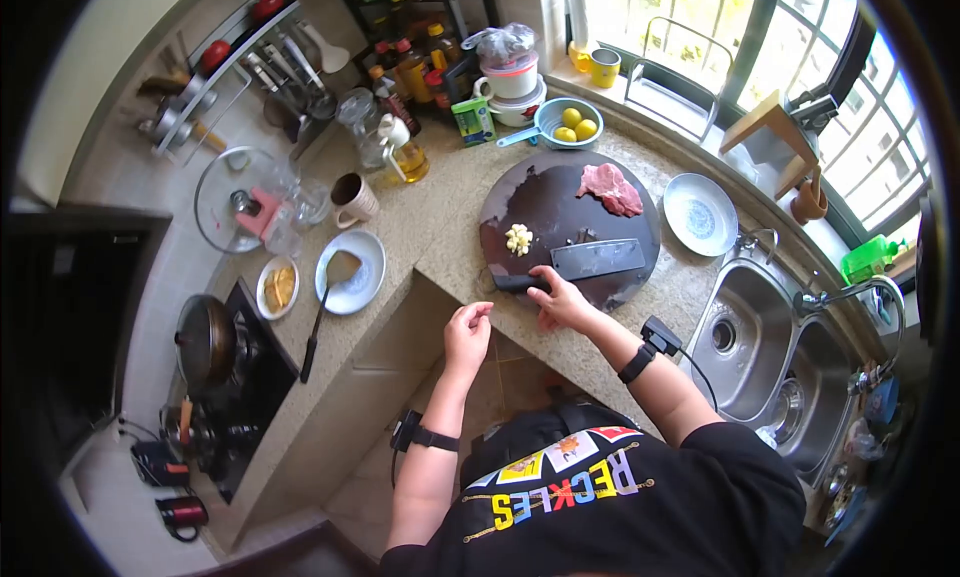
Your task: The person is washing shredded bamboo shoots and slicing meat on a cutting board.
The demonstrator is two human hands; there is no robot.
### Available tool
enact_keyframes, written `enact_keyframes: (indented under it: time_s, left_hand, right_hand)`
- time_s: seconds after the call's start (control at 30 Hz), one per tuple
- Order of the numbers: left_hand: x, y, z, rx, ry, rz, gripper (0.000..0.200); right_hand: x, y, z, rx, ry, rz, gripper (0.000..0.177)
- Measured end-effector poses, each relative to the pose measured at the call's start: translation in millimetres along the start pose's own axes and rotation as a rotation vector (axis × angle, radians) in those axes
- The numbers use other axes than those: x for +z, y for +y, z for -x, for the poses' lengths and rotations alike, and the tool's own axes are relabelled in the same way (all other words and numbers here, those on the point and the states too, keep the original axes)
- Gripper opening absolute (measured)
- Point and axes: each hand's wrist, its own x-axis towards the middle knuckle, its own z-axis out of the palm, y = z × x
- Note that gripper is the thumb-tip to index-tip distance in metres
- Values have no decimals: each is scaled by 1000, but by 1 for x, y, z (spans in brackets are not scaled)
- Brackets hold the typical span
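Note:
A cleaver (pixel 598 259) lies flat on the round dark cutting board (pixel 540 192), its black handle pointing left. My right hand (pixel 562 302) is at the handle's blade end, one finger across it and the others apart, not wrapped round it. My left hand (pixel 468 335) hangs in front of the counter edge, fingers loosely bent, holding nothing. Chopped pale pieces that look like garlic (pixel 519 239) sit in a small heap on the board's left side. A slab of raw meat (pixel 610 189) rests at the board's far right.
Right of the board are a patterned plate (pixel 700 215) and a double sink (pixel 745 322). Behind it stands a blue strainer (pixel 567 123) with yellow-green fruit. A spatula (pixel 342 268) lies on a plate (pixel 368 285) at left, near a mug (pixel 353 199), an oil bottle (pixel 408 162) and a stove (pixel 255 397).

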Motion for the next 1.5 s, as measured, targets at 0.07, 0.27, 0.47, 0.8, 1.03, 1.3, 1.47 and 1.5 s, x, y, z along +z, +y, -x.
enact_keyframes:
  time_s: [0.07,0.27,0.47,0.8,1.03,1.3,1.47,1.5]
  left_hand:
    - [3,0,-20,-21,26,7,23]
    - [41,22,-96,103,-78,13,23]
    - [104,25,-187,51,-402,192,21]
    - [240,44,-274,477,-392,-433,59]
    - [246,75,-277,295,-621,-533,41]
    - [217,114,-219,-40,-954,241,27]
    - [212,88,-172,-55,-802,701,26]
    - [203,81,-159,-122,-780,714,26]
  right_hand:
    - [-4,0,-6,76,-22,-141,34]
    - [1,8,-3,112,41,-278,29]
    - [-11,15,71,-215,585,85,20]
    - [9,15,170,-22,937,36,6]
    - [47,13,176,112,1118,-437,7]
    - [26,10,165,78,1087,-430,6]
    - [-18,13,162,-14,1027,-319,6]
    - [-25,15,163,-17,1010,-290,4]
